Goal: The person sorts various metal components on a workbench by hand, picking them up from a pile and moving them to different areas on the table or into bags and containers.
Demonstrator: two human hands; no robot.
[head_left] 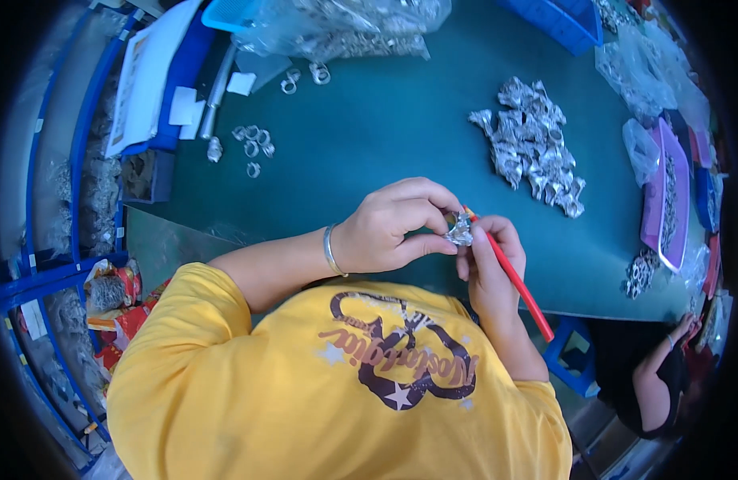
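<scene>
My left hand (389, 228), with a bangle at the wrist, pinches a small shiny silver metal piece (459, 230) between thumb and fingers. The fingers partly cover it, so its full shape is hidden. Against its other side, my right hand (493, 260) is closed around a long red pencil-like stick (517, 282). The stick's upper end meets the metal piece, and its lower end points down to the right. Both hands are close together over the near edge of the table. A pile of similar silver pieces (533, 144) lies beyond my right hand.
Several silver rings (253, 144) lie on the green table (369, 120) at left, near a metal rod (217, 92). Plastic bags of metal parts (345, 32) stand at the back. A pink tray (665, 192) sits at right, with another person (653, 376) beyond it.
</scene>
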